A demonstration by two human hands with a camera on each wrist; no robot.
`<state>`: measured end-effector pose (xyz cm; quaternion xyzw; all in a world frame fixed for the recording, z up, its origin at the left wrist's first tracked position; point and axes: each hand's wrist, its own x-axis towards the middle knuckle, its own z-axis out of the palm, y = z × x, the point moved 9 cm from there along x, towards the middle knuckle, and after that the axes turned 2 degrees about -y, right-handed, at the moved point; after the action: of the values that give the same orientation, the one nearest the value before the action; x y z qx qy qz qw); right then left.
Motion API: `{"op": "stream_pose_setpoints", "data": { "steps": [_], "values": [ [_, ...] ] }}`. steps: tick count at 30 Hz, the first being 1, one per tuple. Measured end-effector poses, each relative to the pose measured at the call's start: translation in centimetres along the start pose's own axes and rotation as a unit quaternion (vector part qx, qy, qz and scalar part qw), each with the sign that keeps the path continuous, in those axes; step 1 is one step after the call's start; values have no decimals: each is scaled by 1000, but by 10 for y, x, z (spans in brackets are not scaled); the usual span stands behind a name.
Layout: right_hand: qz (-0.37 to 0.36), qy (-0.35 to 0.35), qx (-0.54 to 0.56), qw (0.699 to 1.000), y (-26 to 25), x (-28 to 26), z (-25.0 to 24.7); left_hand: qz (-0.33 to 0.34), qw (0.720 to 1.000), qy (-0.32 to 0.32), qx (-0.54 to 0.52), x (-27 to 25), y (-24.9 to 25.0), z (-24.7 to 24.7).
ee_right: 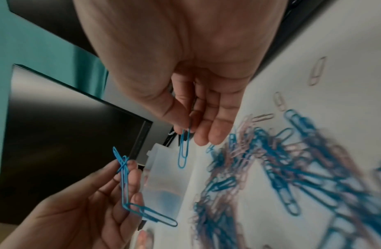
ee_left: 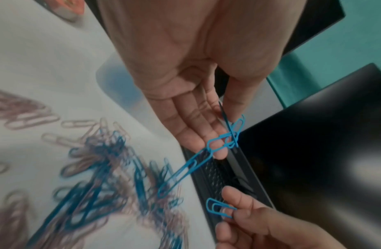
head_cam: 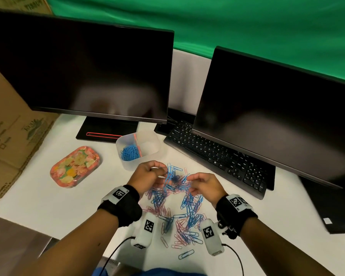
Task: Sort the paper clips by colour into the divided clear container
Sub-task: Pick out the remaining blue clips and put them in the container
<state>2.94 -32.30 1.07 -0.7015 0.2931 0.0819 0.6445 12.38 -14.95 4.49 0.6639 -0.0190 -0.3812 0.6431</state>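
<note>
While both hands hovered above the white desk (head_cam: 48,196), the left hand (head_cam: 147,175) pinched a tangled chain of blue wire paper clips (ee_left: 208,151) and the right hand (head_cam: 204,186) pinched a single blue paper clip (ee_right: 184,150) between thumb and fingertips. Beneath them a loose heap of thin blue and pink paper clips (head_cam: 175,212) lay spread over the desk. Just beyond the left hand stood the divided clear plastic container (head_cam: 147,144): its left compartment held a pile of blue clips (head_cam: 129,153), with an orange-edged divider beside them. The cardboard box (head_cam: 10,128) at the left bore print too blurred to read.
</note>
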Motion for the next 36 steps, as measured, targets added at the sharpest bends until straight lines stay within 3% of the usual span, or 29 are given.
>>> {"op": "stream_pose_setpoints", "data": {
  "steps": [4, 11, 19, 24, 26, 30, 36],
  "values": [
    [-26, -20, 19, 999, -40, 5, 24, 46, 998, 41, -13, 4, 37, -37],
    [-71, -21, 1, 997, -109, 34, 73, 83, 980, 180, 22, 24, 89, -120],
    [-64, 22, -50, 996, -146, 62, 112, 10, 972, 217, 93, 47, 66, -151],
    [-70, 70, -106, 989, -152, 78, 121, 10, 961, 250, 118, 41, 59, -168],
    [-73, 58, -118, 989, -150, 85, 128, 20, 959, 260, 114, 38, 58, -173],
    [-83, 30, -161, 983, -150, 78, 133, 30, 960, 251, 121, 29, 55, -169],
    [-60, 49, -210, 975, -109, 64, 78, 42, 964, 165, 204, 19, 33, -134]
  ]
}}
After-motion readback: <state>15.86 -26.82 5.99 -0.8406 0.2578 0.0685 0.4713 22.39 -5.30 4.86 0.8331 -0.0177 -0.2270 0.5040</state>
